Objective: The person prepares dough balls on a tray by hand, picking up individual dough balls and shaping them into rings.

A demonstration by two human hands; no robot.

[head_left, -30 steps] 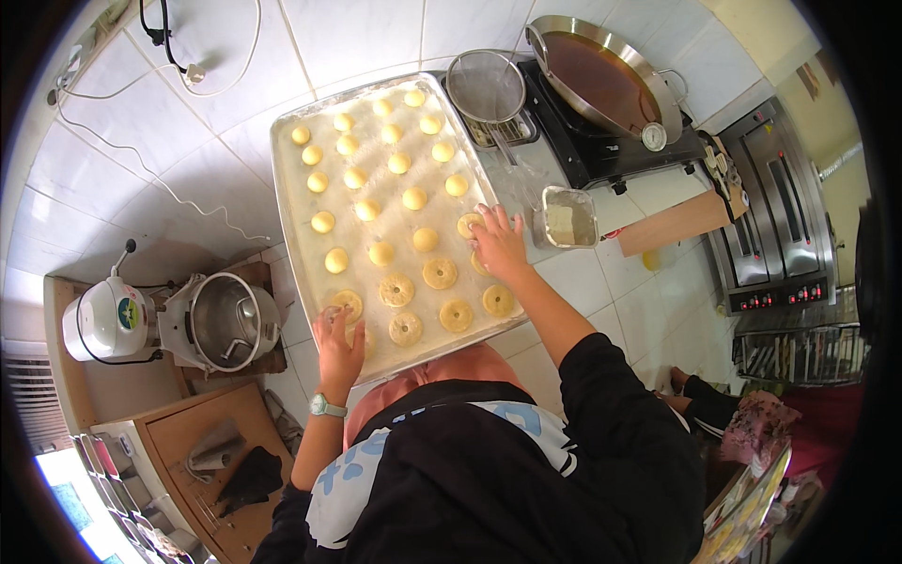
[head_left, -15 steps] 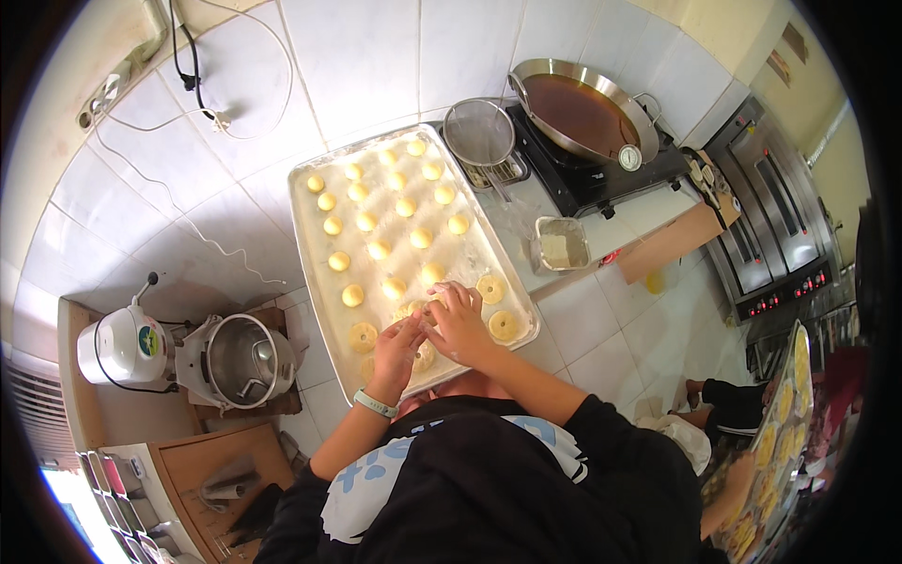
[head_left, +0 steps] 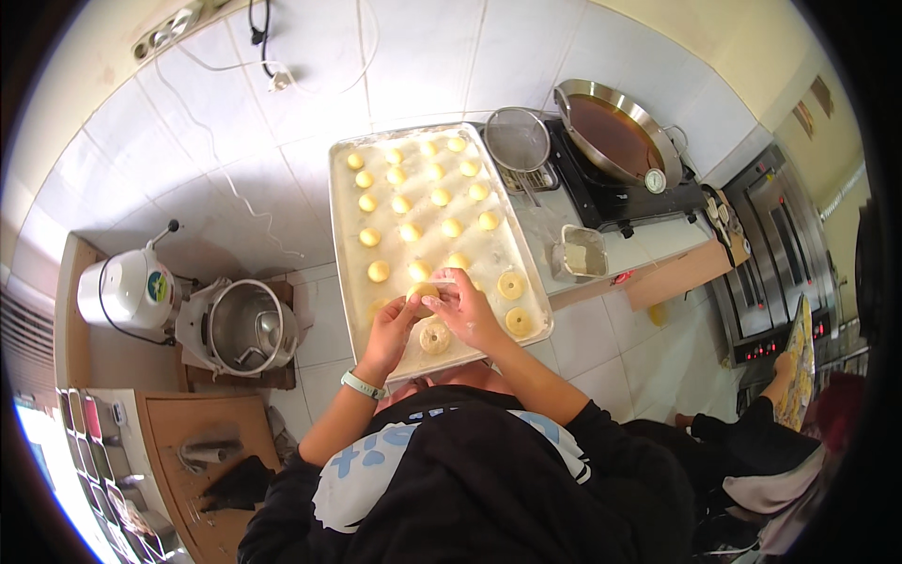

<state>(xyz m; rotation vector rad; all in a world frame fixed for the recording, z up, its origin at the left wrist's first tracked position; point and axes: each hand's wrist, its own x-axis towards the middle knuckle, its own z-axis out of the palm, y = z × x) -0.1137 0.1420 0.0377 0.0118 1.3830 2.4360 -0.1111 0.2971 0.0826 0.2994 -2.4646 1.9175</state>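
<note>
A floured metal tray (head_left: 343, 207) carries rows of round yellow dough balls (head_left: 410, 232) and, toward its near end, flattened rounds with a hole in the middle (head_left: 510, 285). Over that near part, both hands meet around a piece of pale yellow dough (head_left: 420, 290). My left hand (head_left: 392, 333), with a pale watch on the wrist, pinches it from the left. My right hand (head_left: 466, 314) has its fingers curled on the same piece from the right; they hide part of it.
Right of the tray are a mesh strainer (head_left: 517, 141), a clear container (head_left: 578, 252), and a pan of brown oil (head_left: 613, 130) on a black stove. A steel oven (head_left: 766, 242) stands beyond. Left is a mixer (head_left: 127, 294). At lower right, a co-worker (head_left: 763, 414) carries another tray (head_left: 800, 367).
My hands came from opposite sides of the tray's near part to meet over a dough piece. The co-worker's tray at lower right has moved up toward the oven.
</note>
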